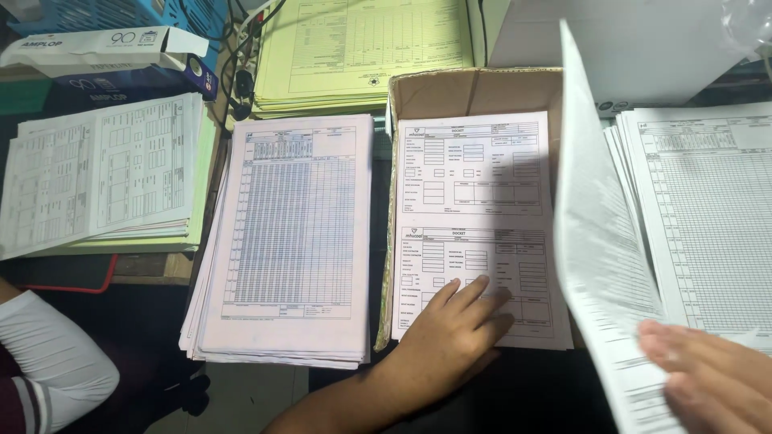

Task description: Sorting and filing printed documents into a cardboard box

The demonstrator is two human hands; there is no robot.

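- Closest in, bottom right: right hand (708, 378), blurry, sits against a lifted sheet (599, 241) of printed paper that stands up on edge, curling. Can't really tell if the fingers are pinching it or just resting on it, too smeared.
- Left hand (454, 329) lies flat on the top form (474, 217) in the cardboard box (474, 90), fingers spread a bit and stretched out, gripping nothing, fingertips on the lower half of the page.
- That box is the only open container with stuff showing in it: 1 stack of pinkish-white forms, the top sheet printed with 2 identical blocks, 1 above the other. Box flaps stand up at the back and the left wall.
- Bottom left corner, a white sleeve (48, 362) with a striped cuff, someone else sitting nearby.
- Left of the box, 1 thick pile of grid sheets (289, 233), loose, edges fanned slightly.
- Right edge, another stack of grid sheets (708, 225), just behind the lifted sheet.
- Far left, 1 pile of folded forms (100, 181) on a green-edged stack.
- Further back, 1 stack of yellow forms (362, 52), and a blue-and-white paper ream box (112, 52) top left, lid partly open.
- So 5 paper stacks in all, 2 boxes, 2 hands.
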